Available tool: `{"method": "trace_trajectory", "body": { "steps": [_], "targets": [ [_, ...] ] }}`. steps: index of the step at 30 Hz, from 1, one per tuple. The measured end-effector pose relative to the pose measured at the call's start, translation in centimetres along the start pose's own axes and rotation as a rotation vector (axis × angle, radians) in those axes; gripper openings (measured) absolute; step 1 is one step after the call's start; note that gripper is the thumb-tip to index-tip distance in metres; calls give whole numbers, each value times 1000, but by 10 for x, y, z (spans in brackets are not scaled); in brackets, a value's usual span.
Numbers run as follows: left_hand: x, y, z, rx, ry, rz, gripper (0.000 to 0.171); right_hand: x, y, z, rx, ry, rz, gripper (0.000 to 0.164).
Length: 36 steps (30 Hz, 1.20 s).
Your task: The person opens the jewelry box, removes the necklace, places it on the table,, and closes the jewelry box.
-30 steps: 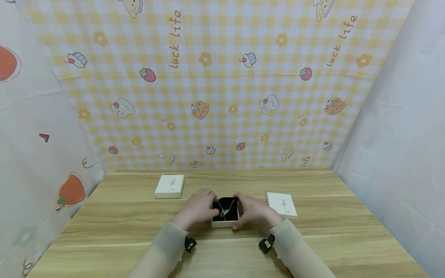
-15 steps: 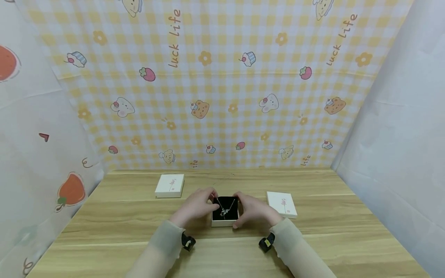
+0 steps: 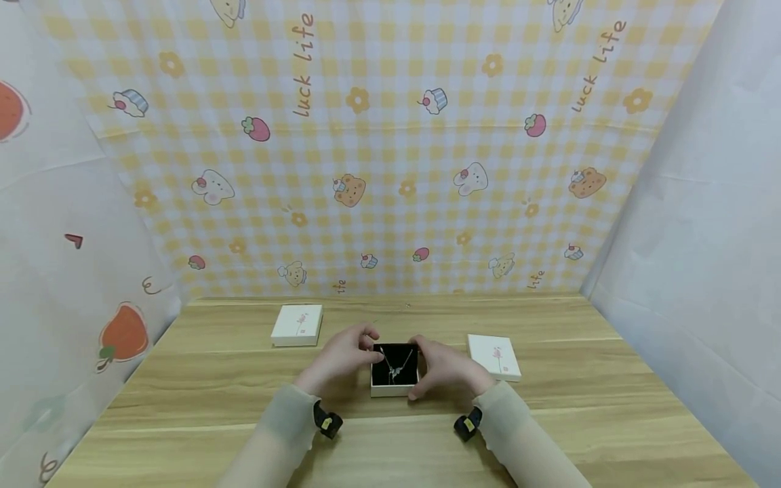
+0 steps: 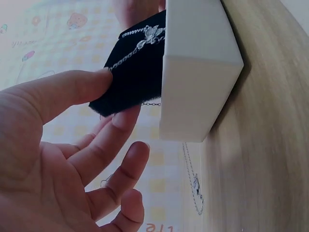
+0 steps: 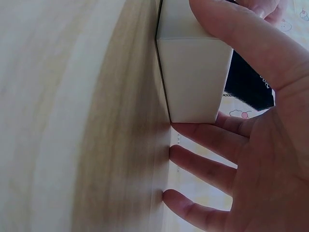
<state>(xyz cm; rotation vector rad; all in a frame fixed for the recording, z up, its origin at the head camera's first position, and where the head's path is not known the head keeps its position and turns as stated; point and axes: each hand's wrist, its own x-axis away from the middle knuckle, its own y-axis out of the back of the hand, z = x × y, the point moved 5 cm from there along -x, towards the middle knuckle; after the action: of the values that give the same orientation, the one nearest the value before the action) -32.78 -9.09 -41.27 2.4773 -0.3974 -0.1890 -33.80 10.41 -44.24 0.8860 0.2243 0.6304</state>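
A small white open box [image 3: 390,391] stands on the table in the head view. Inside it sits a black velvet pad [image 4: 140,72], its left side raised out of the box in the left wrist view. A silver necklace [image 4: 153,35] with a sparkling pendant runs across the pad. My left hand [image 3: 342,354] pinches the pad's raised edge between thumb and forefinger, the other fingers loosely bent. With my right hand [image 3: 447,366] I hold the box by its right side, thumb at the front and fingers at the back. The chain's clasp end [image 4: 195,186] lies behind the box.
A closed white box [image 3: 297,325] with a pink flower print stands at the back left. A white printed lid or box [image 3: 495,357] lies right of my right hand. A checked cloth [image 3: 390,169] hangs behind the wooden table [image 3: 579,407].
My left hand has drawn slightly left and back, and its thumb has shifted toward the pad's far left corner. My right hand and the box have stayed nearly still.
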Motion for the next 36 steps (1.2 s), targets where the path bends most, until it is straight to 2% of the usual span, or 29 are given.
{"method": "trace_trajectory", "body": {
  "steps": [5, 14, 19, 26, 36],
  "targets": [
    [-1, 1, 4, 18, 28, 16, 29, 0, 1, 2, 6, 10, -1, 89],
    [-1, 2, 8, -53, 15, 45, 24, 0, 1, 2, -19, 20, 14, 86],
    [-1, 0, 6, -49, -21, 94, 24, 1, 1, 2, -37, 19, 21, 82],
    [1, -6, 5, -6, -29, 192, 15, 1, 0, 3, -48, 27, 20, 78],
    [0, -7, 5, -18, -29, 182, 17, 1, -1, 3, -57, 24, 24, 79]
  ]
}}
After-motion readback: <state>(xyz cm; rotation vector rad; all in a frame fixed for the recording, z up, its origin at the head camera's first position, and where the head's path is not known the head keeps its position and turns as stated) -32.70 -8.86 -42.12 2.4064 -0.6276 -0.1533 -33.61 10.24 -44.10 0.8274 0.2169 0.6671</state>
